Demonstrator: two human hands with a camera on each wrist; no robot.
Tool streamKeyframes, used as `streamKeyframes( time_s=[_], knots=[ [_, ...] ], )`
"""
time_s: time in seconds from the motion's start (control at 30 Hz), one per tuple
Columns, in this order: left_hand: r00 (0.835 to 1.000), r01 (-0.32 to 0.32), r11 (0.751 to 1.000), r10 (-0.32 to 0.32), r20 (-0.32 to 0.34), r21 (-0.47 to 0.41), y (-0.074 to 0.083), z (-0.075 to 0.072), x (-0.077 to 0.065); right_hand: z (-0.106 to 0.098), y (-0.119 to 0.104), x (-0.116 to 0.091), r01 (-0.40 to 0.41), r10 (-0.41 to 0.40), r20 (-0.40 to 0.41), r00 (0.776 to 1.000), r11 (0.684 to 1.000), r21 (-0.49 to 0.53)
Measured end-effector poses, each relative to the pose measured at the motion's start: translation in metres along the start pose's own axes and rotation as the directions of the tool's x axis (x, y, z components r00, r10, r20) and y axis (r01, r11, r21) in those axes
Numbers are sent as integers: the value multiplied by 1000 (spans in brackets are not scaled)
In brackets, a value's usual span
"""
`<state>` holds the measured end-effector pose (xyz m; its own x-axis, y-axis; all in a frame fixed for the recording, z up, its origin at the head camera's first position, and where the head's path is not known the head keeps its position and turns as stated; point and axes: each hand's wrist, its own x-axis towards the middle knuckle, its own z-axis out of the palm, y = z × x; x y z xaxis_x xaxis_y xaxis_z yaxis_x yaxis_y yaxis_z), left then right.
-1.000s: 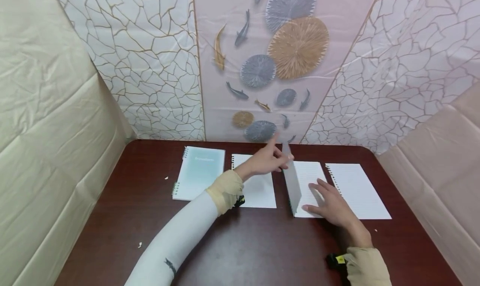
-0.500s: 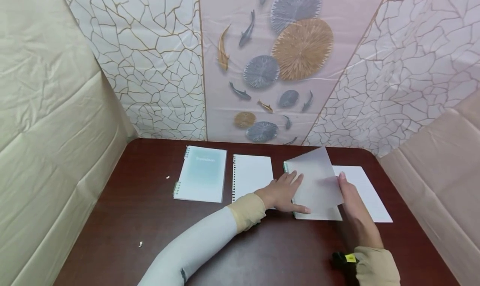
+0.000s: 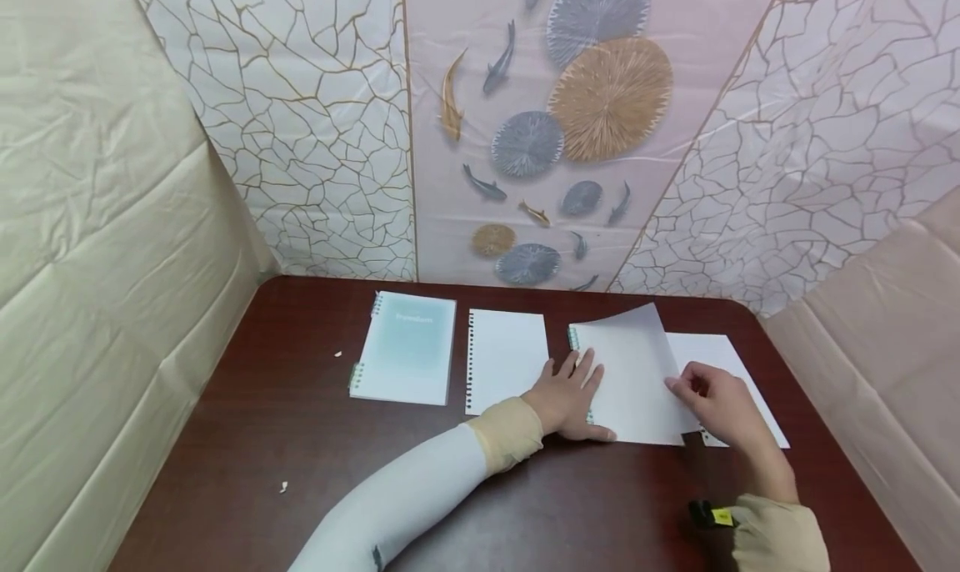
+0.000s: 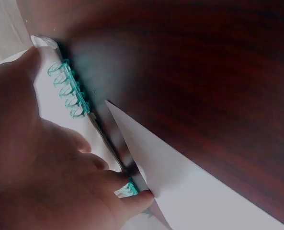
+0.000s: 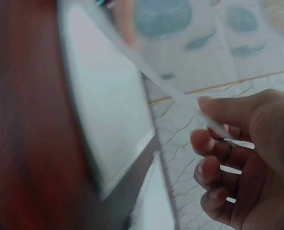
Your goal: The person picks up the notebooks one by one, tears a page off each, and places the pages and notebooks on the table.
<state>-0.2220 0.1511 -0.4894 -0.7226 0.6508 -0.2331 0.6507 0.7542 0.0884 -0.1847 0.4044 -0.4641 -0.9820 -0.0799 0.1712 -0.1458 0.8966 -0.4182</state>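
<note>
A spiral-bound notebook (image 3: 633, 380) lies at the right of the table with its plain whitish cover partly raised, the far right corner lifted highest. My left hand (image 3: 566, 401) rests with fingers spread over its bound edge. In the left wrist view, green binding rings (image 4: 67, 88) show beyond that hand. At the cover's right edge, my right hand (image 3: 720, 401) pinches it between thumb and fingers. The right wrist view shows this raised cover (image 5: 180, 98) edge-on, running into the fingers. Partly under the right hand is a loose white sheet (image 3: 712, 351).
Left of the notebook lies a white sheet (image 3: 506, 351) with punched holes. Farther left is a closed teal-and-white notebook (image 3: 408, 347). Small paper scraps (image 3: 283, 487) dot the dark red table (image 3: 240, 439). A patterned curtain (image 3: 337, 138) stands behind its far edge.
The cover has swung from standing upright over to the right and lowered. My left hand has left its top edge and moved down onto the binding; my right hand has taken its right edge.
</note>
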Motion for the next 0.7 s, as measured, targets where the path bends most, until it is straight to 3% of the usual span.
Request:
streamKeyframes(
  time_s=[0.3, 0.57, 0.7],
  knots=[
    [999, 53, 996, -52, -12, 69, 0, 5, 1, 35, 24, 2, -79, 89, 76, 993, 989, -126],
    [997, 71, 992, -68, -31, 106, -4, 8, 9, 35, 17, 14, -149, 179, 167, 970, 972, -180],
    [994, 33, 997, -26, -101, 70, -11, 11, 12, 31, 8, 23, -162, 204, 164, 965, 958, -236]
  ],
)
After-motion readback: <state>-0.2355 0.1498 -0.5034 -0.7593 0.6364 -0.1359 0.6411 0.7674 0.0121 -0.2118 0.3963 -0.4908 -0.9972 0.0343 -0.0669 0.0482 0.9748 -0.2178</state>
